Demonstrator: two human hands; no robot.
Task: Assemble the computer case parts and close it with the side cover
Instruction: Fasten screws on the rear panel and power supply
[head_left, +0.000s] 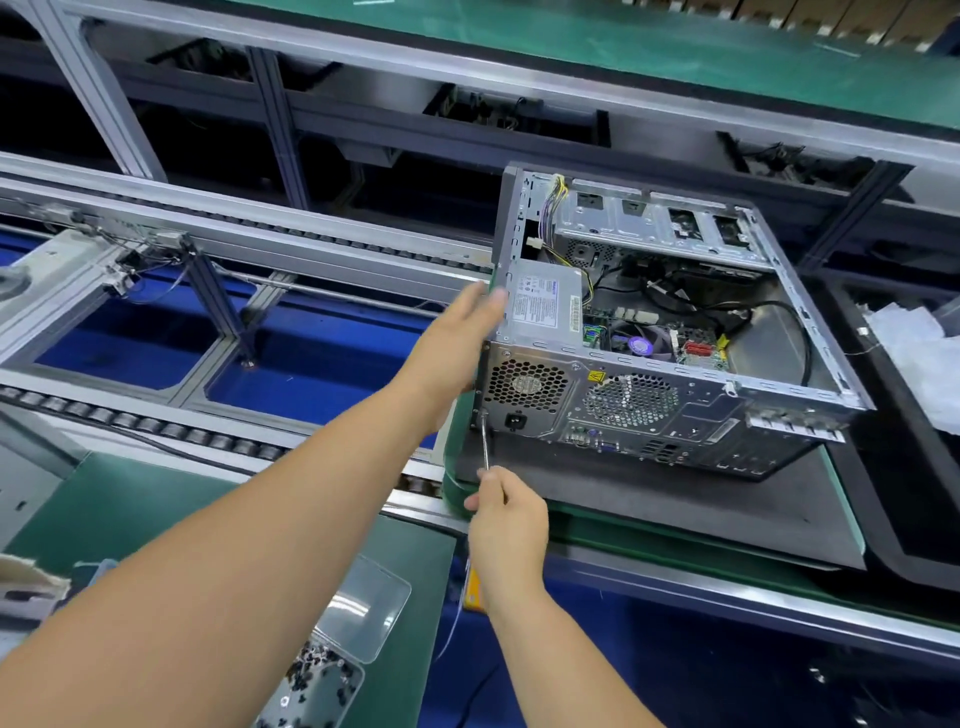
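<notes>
An open grey computer case lies on its side on a dark pallet, its top uncovered, showing the power supply, motherboard and cables. My left hand rests with straight fingers against the case's left edge beside the power supply. My right hand grips a screwdriver whose tip meets the rear panel's lower left corner near the power socket. No side cover is in view.
A clear plastic box of dark screws sits on the green mat at the bottom left. A roller conveyor frame runs to the left. A black tray with white bags stands at the right.
</notes>
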